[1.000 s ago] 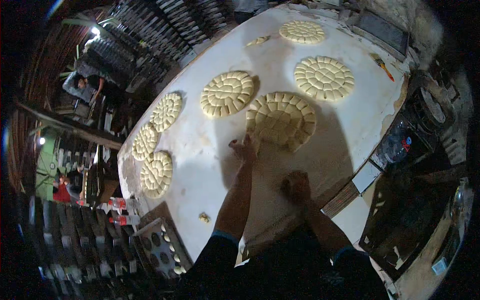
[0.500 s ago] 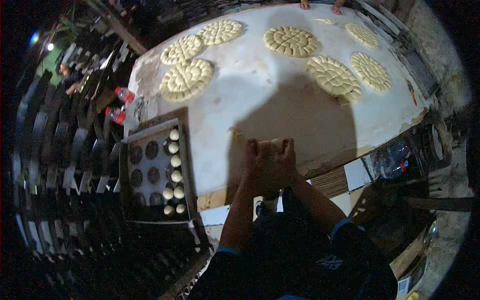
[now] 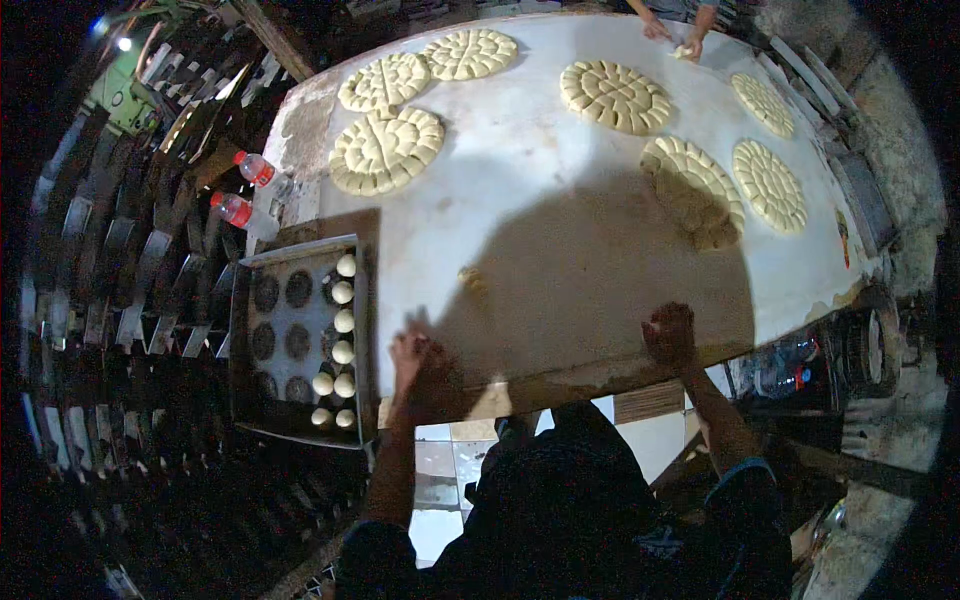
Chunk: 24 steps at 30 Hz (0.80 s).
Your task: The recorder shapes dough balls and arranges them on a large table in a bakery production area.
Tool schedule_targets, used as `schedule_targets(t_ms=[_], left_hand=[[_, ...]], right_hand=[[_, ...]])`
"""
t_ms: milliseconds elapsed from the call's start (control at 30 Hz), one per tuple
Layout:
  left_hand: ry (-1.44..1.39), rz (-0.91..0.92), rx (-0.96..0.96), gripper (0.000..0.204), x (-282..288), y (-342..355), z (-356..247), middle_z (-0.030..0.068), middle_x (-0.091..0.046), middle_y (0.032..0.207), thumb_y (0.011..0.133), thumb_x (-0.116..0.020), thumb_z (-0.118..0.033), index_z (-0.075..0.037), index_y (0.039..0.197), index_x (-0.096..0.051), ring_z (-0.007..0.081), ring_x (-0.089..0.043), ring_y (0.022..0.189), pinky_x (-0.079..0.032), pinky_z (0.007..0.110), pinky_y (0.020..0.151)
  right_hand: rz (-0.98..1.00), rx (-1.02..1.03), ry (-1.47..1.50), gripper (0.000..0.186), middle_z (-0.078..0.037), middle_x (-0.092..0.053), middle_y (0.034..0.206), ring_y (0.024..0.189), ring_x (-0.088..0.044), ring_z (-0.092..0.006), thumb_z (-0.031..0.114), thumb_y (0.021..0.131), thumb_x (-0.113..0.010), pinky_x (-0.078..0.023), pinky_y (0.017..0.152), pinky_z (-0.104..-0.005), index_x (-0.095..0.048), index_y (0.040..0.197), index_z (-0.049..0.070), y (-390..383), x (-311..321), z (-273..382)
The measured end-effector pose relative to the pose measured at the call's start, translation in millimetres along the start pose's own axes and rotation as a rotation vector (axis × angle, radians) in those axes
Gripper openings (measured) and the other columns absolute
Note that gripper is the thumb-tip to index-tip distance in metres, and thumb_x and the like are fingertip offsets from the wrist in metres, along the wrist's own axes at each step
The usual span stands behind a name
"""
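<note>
My left hand (image 3: 409, 354) is low over the table near the tray's right side, its fingers apart and nothing visible in them. Across the shaded front of the table, my right hand (image 3: 668, 334) rests near the edge with its fingers curled in; shadow hides whatever may be under them. A small scrap of dough (image 3: 471, 279) lies on the table between and beyond my hands. Beside my left hand stands a dark metal tray (image 3: 366, 340) with round moulds, and several dough balls (image 3: 344, 321) line its right side.
Large scored rounds of dough lie at the far left (image 3: 387, 152) and far right (image 3: 768, 186) of the pale table (image 3: 520, 170). Two red-labelled plastic bottles (image 3: 233, 208) stand at its left edge. At the far edge, another person's hands (image 3: 690, 42) handle a small dough piece.
My hands were together over a pale piece of dough; now they are wide apart, left toward the tray, right to the right. That dough no longer shows. The other person's hands reach further in.
</note>
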<state>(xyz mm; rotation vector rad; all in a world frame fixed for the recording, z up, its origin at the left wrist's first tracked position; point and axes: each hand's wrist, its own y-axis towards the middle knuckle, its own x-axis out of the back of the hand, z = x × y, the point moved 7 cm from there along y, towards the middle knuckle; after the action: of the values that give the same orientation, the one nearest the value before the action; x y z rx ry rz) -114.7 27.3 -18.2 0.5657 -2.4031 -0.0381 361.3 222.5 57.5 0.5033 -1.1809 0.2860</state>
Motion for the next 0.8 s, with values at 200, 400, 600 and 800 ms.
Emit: schedule_targets(t_ms=[200,400,600,800], left_hand=[[-0.078,-0.17,0.008,0.026,-66.8,91.0,-164.8,0.0098,-0.053,0.088,0.071,-0.072,-0.025,-0.009,0.084,-0.057,0.0288,-0.051,0.083,-0.041,0.043,0.077],[0.276,0.109,-0.04,0.02,-100.1,-66.8,-72.4,0.0108,-0.058,0.09,0.079,-0.062,-0.017,-0.006,0.094,-0.057,0.0252,-0.054,0.082,-0.043,0.037,0.08],[0.596,-0.122,-0.253,0.019,-46.8,87.9,-140.2,0.0052,-0.058,0.082,0.075,-0.058,-0.017,-0.007,0.091,-0.057,0.0171,-0.052,0.08,-0.042,0.034,0.08],[0.325,-0.197,-0.115,0.023,-89.4,54.6,-180.8,0.0129,-0.057,0.087,0.075,-0.061,-0.019,-0.007,0.094,-0.059,0.0309,-0.055,0.083,-0.043,0.04,0.076]], right_hand=[[-0.3,0.077,0.109,0.021,-0.02,-0.051,0.082,0.082,-0.048,-0.0397,0.017,0.072,-0.063,-0.035,0.085,-0.0515,-0.054,0.077,0.0,70.7,-32.7,6.0],[0.131,0.462,-0.002,0.026,-0.029,-0.053,0.096,0.099,-0.048,-0.0442,0.015,0.075,-0.06,-0.029,0.099,-0.0552,-0.056,0.088,-0.006,9.0,-39.4,27.9],[0.076,0.149,0.091,0.031,-0.029,-0.05,0.101,0.103,-0.046,-0.0453,0.014,0.076,-0.059,-0.029,0.1,-0.0558,-0.052,0.097,-0.007,101.3,-25.4,-24.4],[0.155,0.299,0.208,0.029,-0.029,-0.048,0.106,0.105,-0.046,-0.0454,0.011,0.078,-0.055,-0.03,0.097,-0.0576,-0.049,0.1,-0.007,41.0,-50.7,4.4]])
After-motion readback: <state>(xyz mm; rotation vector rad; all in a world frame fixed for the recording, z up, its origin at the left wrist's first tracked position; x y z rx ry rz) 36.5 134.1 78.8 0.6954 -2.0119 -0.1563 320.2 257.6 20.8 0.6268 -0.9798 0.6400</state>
